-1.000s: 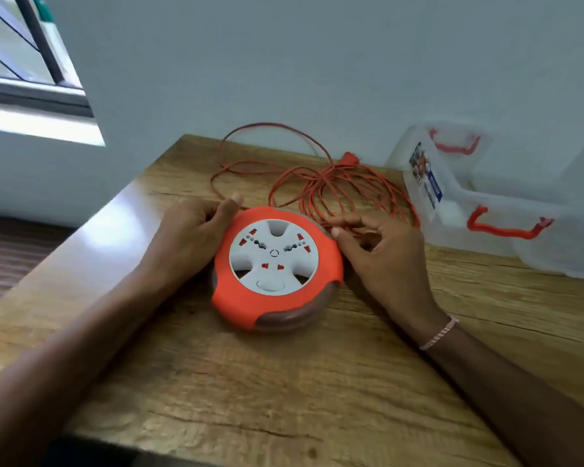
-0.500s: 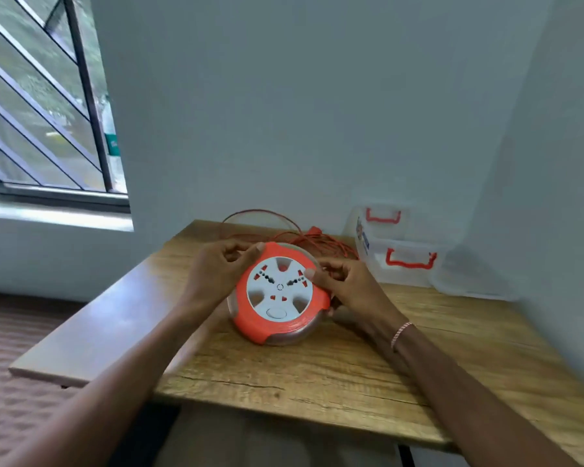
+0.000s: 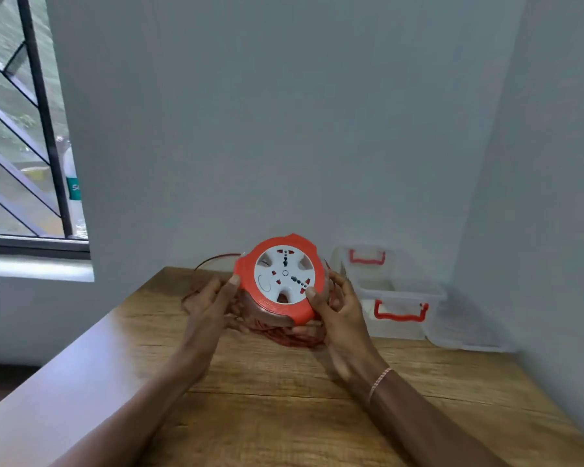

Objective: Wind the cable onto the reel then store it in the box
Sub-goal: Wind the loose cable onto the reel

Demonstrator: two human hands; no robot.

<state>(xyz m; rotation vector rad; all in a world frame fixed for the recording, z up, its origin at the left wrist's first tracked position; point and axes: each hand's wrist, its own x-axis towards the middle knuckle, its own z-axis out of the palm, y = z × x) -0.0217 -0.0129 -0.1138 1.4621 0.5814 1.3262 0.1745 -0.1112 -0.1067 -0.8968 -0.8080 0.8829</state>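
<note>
Orange reel with white socket face, held tilted toward the camera, gripped at its rim between left hand and right hand. Orange cable in loose loops underneath, on the wooden table. Clear box with red handles near the right hand, by the wall

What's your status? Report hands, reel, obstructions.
Left hand and right hand grip reel, tilted up. Cable piled loose beneath. Box open at right, nothing between.

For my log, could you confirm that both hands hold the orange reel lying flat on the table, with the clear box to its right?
Not quite: in the head view the reel is tilted up, face toward the camera, not flat. Left hand and right hand do hold it, clear box to its right.
</note>
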